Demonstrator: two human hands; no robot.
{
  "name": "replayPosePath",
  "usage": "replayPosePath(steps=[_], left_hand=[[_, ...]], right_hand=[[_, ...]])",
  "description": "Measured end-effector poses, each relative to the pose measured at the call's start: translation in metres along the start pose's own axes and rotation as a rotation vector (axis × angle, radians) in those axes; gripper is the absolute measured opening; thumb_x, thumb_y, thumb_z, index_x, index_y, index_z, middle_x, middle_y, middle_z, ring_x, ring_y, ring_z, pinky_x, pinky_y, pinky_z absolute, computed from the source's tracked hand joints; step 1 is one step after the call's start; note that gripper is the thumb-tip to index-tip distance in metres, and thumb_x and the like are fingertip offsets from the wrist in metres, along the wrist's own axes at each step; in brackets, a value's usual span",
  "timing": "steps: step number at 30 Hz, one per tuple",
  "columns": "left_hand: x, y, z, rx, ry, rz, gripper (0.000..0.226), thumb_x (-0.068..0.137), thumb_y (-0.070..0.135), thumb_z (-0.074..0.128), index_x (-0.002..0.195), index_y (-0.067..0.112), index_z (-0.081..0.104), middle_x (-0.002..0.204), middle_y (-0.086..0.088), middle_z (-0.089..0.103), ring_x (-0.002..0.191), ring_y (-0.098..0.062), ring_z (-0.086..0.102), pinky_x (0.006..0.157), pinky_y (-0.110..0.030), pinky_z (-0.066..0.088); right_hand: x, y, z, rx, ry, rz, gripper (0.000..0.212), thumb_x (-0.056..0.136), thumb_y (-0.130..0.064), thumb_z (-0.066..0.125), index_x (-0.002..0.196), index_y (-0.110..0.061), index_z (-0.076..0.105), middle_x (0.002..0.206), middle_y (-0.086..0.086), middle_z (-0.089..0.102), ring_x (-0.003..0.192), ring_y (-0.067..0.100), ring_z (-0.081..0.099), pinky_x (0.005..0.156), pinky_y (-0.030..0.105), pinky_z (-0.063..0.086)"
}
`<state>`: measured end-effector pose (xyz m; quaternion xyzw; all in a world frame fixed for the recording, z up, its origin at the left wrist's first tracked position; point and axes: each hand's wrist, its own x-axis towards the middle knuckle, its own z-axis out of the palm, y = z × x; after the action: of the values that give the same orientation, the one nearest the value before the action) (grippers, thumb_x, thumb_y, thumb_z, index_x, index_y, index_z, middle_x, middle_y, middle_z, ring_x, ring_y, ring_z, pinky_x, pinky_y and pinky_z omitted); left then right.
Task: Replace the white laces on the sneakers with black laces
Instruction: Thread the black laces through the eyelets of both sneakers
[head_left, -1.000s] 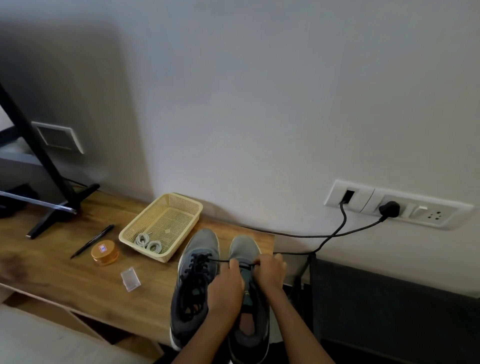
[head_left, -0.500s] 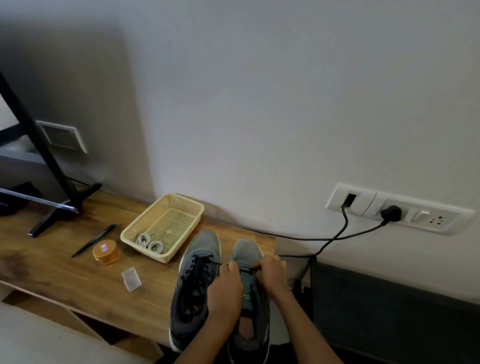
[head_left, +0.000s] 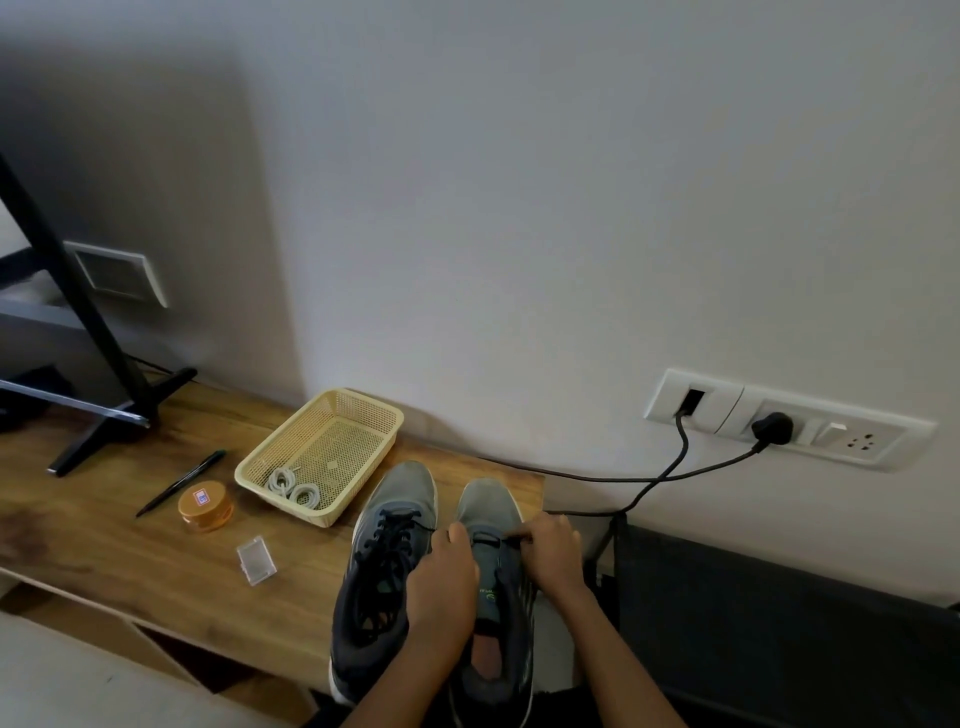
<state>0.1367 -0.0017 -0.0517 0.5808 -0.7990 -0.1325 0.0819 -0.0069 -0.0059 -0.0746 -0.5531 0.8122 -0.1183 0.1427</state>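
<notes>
At table edge (head_left: 531, 484), left hand (head_left: 442, 584), right hand (head_left: 551, 557) pinching black lace (head_left: 500, 541)

- This looks like a room in a home rather than a workplace.
- A long brown wood-grain table (head_left: 130, 561) stands against a plain white painted wall (head_left: 519, 208).
- A white household switch-and-socket plate (head_left: 862, 441) is set low in that wall, with a round black plug (head_left: 772, 428) and thin black cables (head_left: 675, 465) running from it.
- A black slanted stand leg with a flat foot (head_left: 83, 306) rests on the table's left end.
- Small domestic things lie about: a pale yellow plastic mesh basket (head_left: 280, 501), a black pen (head_left: 182, 483), a round orange tin (head_left: 205, 506), a small clear plastic box (head_left: 255, 560) and a pair of grey sneakers (head_left: 408, 488).
</notes>
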Motion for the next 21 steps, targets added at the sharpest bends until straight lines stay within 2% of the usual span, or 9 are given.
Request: replayPosePath(steps=[3,6,8,9,11,13,17,19,21], left_hand=[[-0.004,0.001,-0.008,-0.042,-0.002,0.002,0.021,0.101,0.031,0.033,0.113,0.016,0.042,0.116,0.0,0.049,0.097,-0.017,0.061,0.069,-0.027,0.045],[-0.006,0.002,-0.029,-0.179,0.018,0.001,0.019,0.1,0.033,0.037,0.104,0.018,0.048,0.105,0.002,0.053,0.093,-0.017,0.059,0.073,-0.03,0.046],[-0.007,0.006,-0.058,-0.376,0.111,0.047,0.014,0.097,0.032,0.047,0.091,0.021,0.051,0.088,0.006,0.056,0.082,-0.013,0.058,0.07,-0.026,0.046],[-0.008,0.012,-0.078,-0.472,0.18,0.095,0.012,0.096,0.029,0.052,0.087,0.022,0.053,0.081,0.01,0.056,0.075,-0.009,0.056,0.067,-0.018,0.044],[-0.013,0.025,-0.127,-0.645,0.31,0.186,0.005,0.093,0.021,0.059,0.088,0.02,0.06,0.077,0.015,0.055,0.07,0.002,0.053,0.064,-0.006,0.041],[-0.02,0.039,-0.18,-0.796,0.446,0.296,0.005,0.09,0.017,0.062,0.087,0.02,0.064,0.078,0.018,0.061,0.072,0.006,0.056,0.069,-0.004,0.04],[-0.044,0.058,-0.262,-1.001,0.577,0.458,0.007,0.089,0.016,0.064,0.084,0.02,0.065,0.079,0.012,0.068,0.075,0.006,0.06,0.074,-0.006,0.043],[-0.058,0.064,-0.288,-1.085,0.614,0.499,0.01,0.09,0.016,0.064,0.083,0.023,0.065,0.08,0.008,0.069,0.078,0.002,0.063,0.076,-0.009,0.046],[-0.07,0.069,-0.307,-1.161,0.627,0.526,0.012,0.091,0.017,0.063,0.082,0.025,0.065,0.081,0.006,0.071,0.081,-0.006,0.065,0.079,-0.013,0.049]], right_hand=[[-0.006,0.003,-0.011,0.346,0.116,0.111,0.023,0.084,-0.009,0.06,0.087,-0.025,0.077,0.095,-0.004,0.073,0.099,0.022,0.062,0.094,0.039,0.045],[-0.021,-0.004,-0.04,0.681,0.195,0.142,0.03,0.081,-0.005,0.066,0.068,-0.032,0.065,0.077,-0.004,0.07,0.084,0.02,0.066,0.09,0.047,0.049],[-0.036,-0.016,-0.073,0.867,0.268,0.064,0.026,0.084,0.0,0.064,0.07,-0.022,0.063,0.072,0.0,0.068,0.076,0.019,0.064,0.083,0.04,0.052],[-0.045,-0.025,-0.094,0.936,0.299,0.01,0.023,0.085,0.001,0.062,0.072,-0.017,0.063,0.072,0.002,0.068,0.073,0.016,0.064,0.079,0.033,0.052],[-0.062,-0.046,-0.138,1.065,0.345,-0.084,0.017,0.087,0.001,0.06,0.076,-0.012,0.062,0.075,0.004,0.068,0.07,0.005,0.063,0.072,0.016,0.048],[-0.081,-0.069,-0.185,1.198,0.39,-0.172,0.015,0.088,-0.002,0.06,0.079,-0.014,0.06,0.079,0.003,0.067,0.071,0.001,0.063,0.067,0.008,0.045],[-0.128,-0.105,-0.267,1.383,0.468,-0.341,0.014,0.087,0.0,0.061,0.081,-0.012,0.062,0.077,0.003,0.066,0.074,0.013,0.062,0.074,0.017,0.049],[-0.146,-0.118,-0.296,1.405,0.51,-0.378,0.013,0.086,0.0,0.062,0.082,-0.012,0.063,0.074,0.001,0.067,0.074,0.015,0.061,0.08,0.027,0.046],[-0.159,-0.127,-0.317,1.41,0.537,-0.385,0.011,0.085,-0.003,0.063,0.083,-0.013,0.063,0.074,0.001,0.067,0.073,0.013,0.06,0.079,0.028,0.044]])
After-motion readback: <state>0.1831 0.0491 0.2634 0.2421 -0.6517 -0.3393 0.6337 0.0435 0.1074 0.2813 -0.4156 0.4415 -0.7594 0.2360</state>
